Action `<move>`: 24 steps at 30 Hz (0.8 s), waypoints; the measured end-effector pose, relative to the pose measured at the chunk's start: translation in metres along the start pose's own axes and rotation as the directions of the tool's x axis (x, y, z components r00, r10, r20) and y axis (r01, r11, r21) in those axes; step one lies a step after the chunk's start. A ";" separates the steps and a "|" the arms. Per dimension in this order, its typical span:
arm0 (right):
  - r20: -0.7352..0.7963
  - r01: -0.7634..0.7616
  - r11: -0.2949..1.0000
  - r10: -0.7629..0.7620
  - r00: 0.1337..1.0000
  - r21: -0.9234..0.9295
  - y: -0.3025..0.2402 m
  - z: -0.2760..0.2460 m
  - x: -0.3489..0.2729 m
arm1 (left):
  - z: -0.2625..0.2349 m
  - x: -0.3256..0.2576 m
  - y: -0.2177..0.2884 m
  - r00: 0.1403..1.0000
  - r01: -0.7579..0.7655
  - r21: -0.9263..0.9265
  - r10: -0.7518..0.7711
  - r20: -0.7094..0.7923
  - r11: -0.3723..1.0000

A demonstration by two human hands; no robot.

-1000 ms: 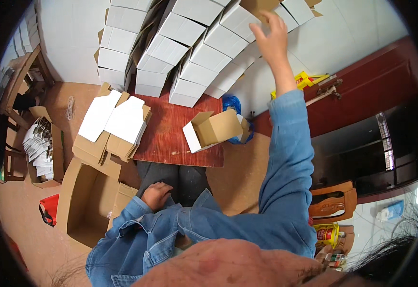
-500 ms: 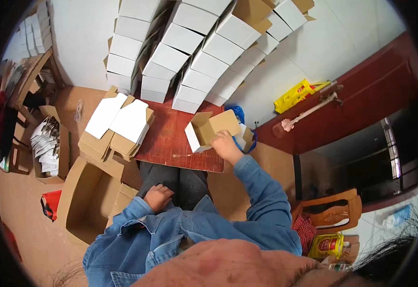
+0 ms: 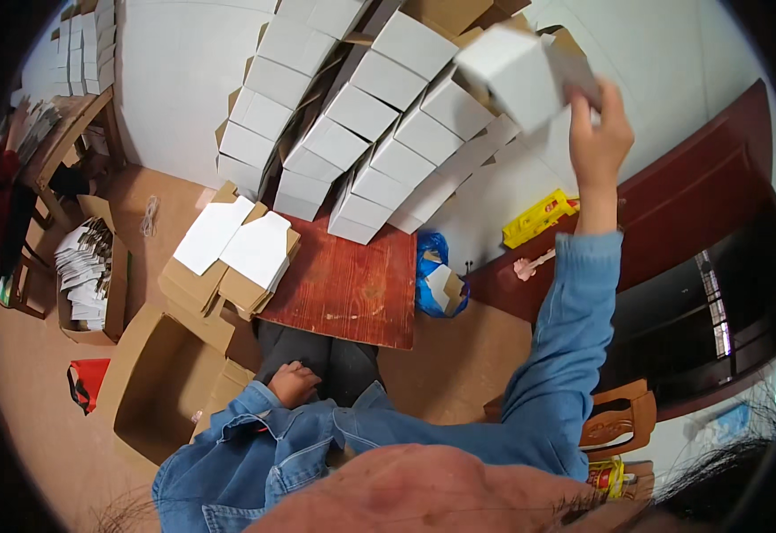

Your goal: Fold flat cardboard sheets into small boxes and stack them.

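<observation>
A folded white box point(image 3: 520, 73) is raised high at the top of a leaning stack of white boxes point(image 3: 361, 124), gripped at its right edge by the right hand point(image 3: 598, 133), whose fingers are closed around that side while the box body juts out to the left of them. The arm, in a blue denim sleeve point(image 3: 566, 338), stretches up from the lower edge of the frame. The box is level with the uppermost row of the stack (whether it touches that row cannot be told from this angle).

The left hand point(image 3: 292, 384) rests on the person's lap, fingers loosely curled and holding nothing.

Below the stack lies a red wooden tabletop point(image 3: 352, 289). At its left edge sits a pile of flat box blanks point(image 3: 232, 253), white sheets over brown ones. On the floor beside it stands a large open brown carton point(image 3: 152, 386), its inside appearing bare, and farther left a smaller carton point(image 3: 90, 275) is packed with flattened blanks. A blue plastic bag point(image 3: 437, 275) to the right of the tabletop holds a few pieces of card. A yellow packet point(image 3: 539, 218) lies near the wall.
</observation>
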State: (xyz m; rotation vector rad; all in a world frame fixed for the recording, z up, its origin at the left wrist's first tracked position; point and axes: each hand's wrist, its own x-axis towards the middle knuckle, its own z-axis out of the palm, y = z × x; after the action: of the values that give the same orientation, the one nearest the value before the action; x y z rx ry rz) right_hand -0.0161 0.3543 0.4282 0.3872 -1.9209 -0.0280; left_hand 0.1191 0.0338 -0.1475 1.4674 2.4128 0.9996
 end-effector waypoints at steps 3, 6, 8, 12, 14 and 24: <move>-0.115 0.152 0.976 -0.171 0.979 -0.154 0.010 0.037 0.058 | -0.002 0.003 -0.005 0.999 -0.019 -0.021 0.019 0.032 1.000; -0.110 0.235 0.952 -0.260 0.959 -0.199 0.008 0.077 0.077 | 0.002 -0.001 -0.015 0.999 -0.029 -0.058 0.031 0.036 0.998; -0.126 0.296 0.913 -0.341 0.932 -0.282 0.006 0.091 0.081 | 0.008 -0.003 -0.023 0.998 -0.053 -0.082 0.055 0.017 0.995; -0.086 0.347 0.856 -0.407 0.909 -0.383 -0.007 0.104 0.081 | 0.006 -0.011 -0.028 0.999 -0.041 -0.130 0.040 -0.011 0.991; -0.088 0.368 0.851 -0.428 0.900 -0.374 -0.015 0.105 0.083 | 0.000 -0.011 -0.026 0.999 -0.038 -0.159 0.036 -0.016 0.986; -0.203 -0.111 0.908 0.208 0.957 0.404 -0.016 0.059 0.047 | -0.034 -0.004 -0.007 0.987 -0.072 -0.351 0.016 -0.158 0.934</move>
State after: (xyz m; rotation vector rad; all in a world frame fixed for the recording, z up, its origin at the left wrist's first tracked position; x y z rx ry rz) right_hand -0.0811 0.3165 0.4446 0.4708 -1.7029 0.4981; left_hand 0.1013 0.0129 -0.1266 1.3620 2.1458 1.5168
